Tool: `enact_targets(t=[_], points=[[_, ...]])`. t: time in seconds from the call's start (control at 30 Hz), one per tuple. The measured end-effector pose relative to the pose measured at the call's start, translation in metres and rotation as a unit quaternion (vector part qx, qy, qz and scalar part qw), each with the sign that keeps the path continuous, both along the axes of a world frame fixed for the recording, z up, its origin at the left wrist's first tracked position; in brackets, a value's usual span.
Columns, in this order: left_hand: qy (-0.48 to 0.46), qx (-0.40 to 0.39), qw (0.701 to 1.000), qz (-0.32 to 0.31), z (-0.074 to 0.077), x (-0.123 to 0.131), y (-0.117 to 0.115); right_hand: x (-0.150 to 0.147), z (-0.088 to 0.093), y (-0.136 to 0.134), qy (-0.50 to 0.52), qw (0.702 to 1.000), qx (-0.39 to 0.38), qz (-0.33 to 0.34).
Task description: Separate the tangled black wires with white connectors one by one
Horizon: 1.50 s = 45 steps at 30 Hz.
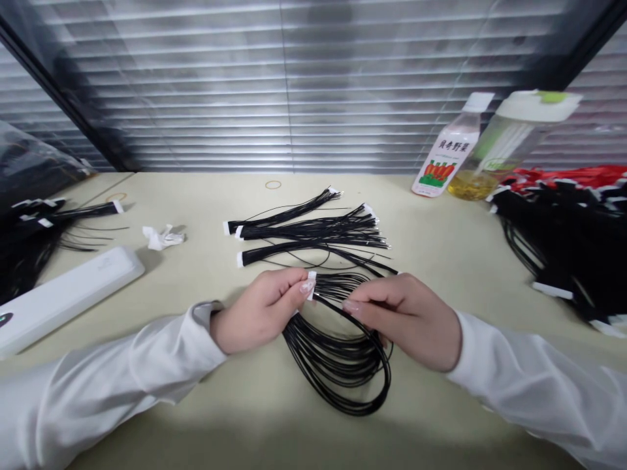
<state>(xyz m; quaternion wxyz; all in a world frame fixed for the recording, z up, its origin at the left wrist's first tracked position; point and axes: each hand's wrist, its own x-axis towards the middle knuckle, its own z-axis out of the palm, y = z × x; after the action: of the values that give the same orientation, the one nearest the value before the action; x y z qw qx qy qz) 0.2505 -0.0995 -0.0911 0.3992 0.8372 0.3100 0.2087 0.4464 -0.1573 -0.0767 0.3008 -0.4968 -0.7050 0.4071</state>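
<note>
My left hand (269, 303) pinches a small white connector (311, 286) between thumb and forefinger. Black wires run out of its right side. My right hand (409, 316) is closed on one or more of these wires, close to the connector; the exact number is hidden by my fingers. The rest of the black wire harness (337, 365) hangs in a loop below and between both hands. Just beyond my hands lie several straight bundles of black wires (304, 228), with white connectors at their left ends and bare tips at the right.
A white power bank-like case (73, 294) and crumpled tissue (163, 237) lie left, near more black wires (29, 241). A drink bottle (448, 153) and lidded jug (519, 143) stand back right. Piled black harnesses (563, 241) cover the right side. A rubber band (273, 185) lies behind.
</note>
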Motion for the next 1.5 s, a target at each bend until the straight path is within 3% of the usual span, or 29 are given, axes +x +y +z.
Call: enact_targets(t=[0.2,0.43,0.67,1.0,1.4,1.5], points=[[0.006,0.005,1.0,0.0,0.0,0.001,0.001,-0.002,-0.005,0.001,-0.016,1.0,0.006,-0.019],[0.016,0.012,1.0,0.001,0.0,0.001,0.002,-0.006,-0.009,0.0,-0.078,0.994,0.068,-0.017],[0.03,0.025,0.999,0.004,0.0,0.002,-0.001,-0.009,-0.01,0.001,-0.103,0.992,0.061,-0.047],[0.034,0.039,0.999,0.011,0.002,0.003,-0.002,-0.01,-0.012,-0.001,-0.079,0.993,0.07,-0.051],[0.047,0.041,0.998,-0.001,0.002,0.003,-0.002,-0.017,-0.013,-0.005,-0.118,0.984,0.129,-0.031],[0.045,0.047,0.998,0.007,0.004,0.004,-0.003,-0.015,-0.013,-0.004,-0.096,0.978,0.176,-0.062]])
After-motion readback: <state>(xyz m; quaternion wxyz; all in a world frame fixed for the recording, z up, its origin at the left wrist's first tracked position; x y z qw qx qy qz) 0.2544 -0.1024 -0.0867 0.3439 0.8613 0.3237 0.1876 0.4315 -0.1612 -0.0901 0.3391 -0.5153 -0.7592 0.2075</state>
